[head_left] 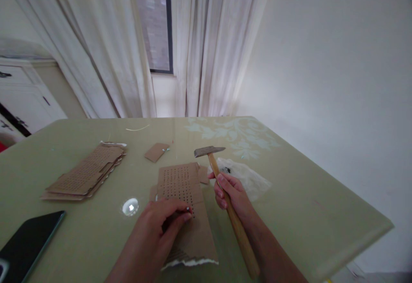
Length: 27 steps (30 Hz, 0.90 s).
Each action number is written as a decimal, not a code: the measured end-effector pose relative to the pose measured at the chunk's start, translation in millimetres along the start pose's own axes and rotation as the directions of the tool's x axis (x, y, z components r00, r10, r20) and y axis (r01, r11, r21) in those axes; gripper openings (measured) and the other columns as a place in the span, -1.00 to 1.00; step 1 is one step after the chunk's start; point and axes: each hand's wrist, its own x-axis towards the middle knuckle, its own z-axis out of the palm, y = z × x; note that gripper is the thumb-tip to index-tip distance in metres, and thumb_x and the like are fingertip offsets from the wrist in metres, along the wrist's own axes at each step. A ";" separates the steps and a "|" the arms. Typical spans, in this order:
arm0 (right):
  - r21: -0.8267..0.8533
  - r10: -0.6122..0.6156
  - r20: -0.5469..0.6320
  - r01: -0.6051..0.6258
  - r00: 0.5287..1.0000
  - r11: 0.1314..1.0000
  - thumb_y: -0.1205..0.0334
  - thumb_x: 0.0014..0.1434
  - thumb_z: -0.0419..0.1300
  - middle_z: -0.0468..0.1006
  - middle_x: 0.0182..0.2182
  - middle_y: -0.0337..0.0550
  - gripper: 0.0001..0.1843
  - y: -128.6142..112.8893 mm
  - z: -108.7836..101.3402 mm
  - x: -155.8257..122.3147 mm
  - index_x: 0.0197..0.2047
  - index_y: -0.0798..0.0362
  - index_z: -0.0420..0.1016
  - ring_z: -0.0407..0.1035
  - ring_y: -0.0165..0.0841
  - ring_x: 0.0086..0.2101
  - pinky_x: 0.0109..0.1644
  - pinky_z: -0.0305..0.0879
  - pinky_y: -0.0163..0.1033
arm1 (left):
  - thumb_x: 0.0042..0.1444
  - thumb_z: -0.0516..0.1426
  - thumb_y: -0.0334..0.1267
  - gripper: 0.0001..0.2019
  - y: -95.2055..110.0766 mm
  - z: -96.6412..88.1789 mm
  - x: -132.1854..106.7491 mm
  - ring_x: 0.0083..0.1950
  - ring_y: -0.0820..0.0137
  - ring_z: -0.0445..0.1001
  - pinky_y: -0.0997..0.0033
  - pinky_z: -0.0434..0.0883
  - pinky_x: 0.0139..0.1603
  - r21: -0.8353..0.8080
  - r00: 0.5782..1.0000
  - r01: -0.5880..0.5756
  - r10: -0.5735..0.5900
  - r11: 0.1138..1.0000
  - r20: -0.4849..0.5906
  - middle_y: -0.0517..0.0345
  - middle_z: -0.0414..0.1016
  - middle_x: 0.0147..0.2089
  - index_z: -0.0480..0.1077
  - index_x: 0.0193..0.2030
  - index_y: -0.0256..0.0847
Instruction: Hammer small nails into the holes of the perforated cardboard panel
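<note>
My left hand [162,223] rests on a brown cardboard piece [196,240] covered with rows of small punched holes. Its thumb and index finger pinch a small nail, of which only a tiny pale tip [188,208] shows between them. In my right hand [233,195], closed round the wooden handle, is a hammer [210,151]. The metal head is raised above the table, up and to the right of the pinched fingers and apart from the cardboard. The cardboard's near edge is torn and white.
Beside the hammer lies a clear plastic bag [247,182] with small dark items. Stacked perforated cardboard [86,167], a small cardboard piece [156,152], a round shiny dish [130,207] and a phone [30,242] are on the left of the table [296,214].
</note>
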 end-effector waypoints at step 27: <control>-0.947 -0.397 0.317 0.308 0.861 -0.087 0.09 0.55 0.09 0.82 -0.19 -0.12 -0.76 -113.6 31.6 -118.0 0.10 -0.17 0.57 0.74 -0.15 -0.33 -0.36 0.59 -0.24 | 0.40 0.21 -0.34 -0.80 9.3 8.0 -1.4 -0.01 0.14 0.62 0.11 0.26 0.06 0.102 0.989 -0.122 0.113 0.987 0.090 0.16 0.71 -0.08 0.69 -0.13 0.00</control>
